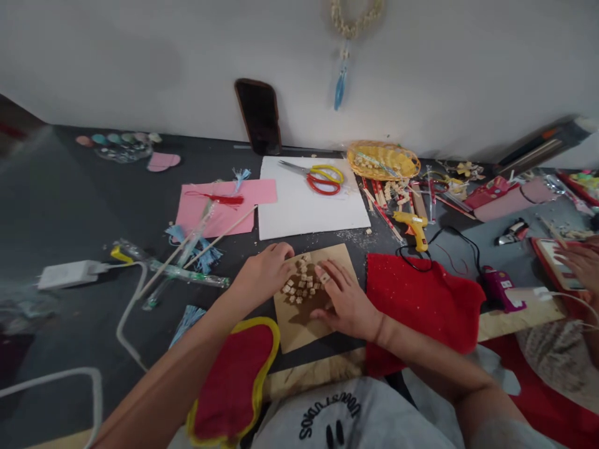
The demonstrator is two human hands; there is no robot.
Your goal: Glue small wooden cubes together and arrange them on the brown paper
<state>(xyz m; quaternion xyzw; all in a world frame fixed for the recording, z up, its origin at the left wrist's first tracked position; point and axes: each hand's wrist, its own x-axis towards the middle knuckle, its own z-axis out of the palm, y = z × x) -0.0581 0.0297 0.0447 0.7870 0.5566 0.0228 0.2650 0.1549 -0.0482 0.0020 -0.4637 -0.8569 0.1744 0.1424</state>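
A brown sheet of card (304,333) lies in front of me with a loose cluster of small pale cubes (304,280) on it. My left hand (267,268) rests at the card's upper left edge, its fingers curled together beside the cubes; whether anything is between the fingertips is hidden. On the right side of the card my right hand (349,302) lies with fingers spread, the fingertips next to the cubes. One pale cube shows at its fingers.
Scissors (322,178) lie on white paper (309,218). Behind stand a phone (259,117) and a wicker basket (384,161). A yellow glue gun (412,227) and red cloth (421,305) are right, pink paper (215,206) left. Another person's hand (578,262) is far right.
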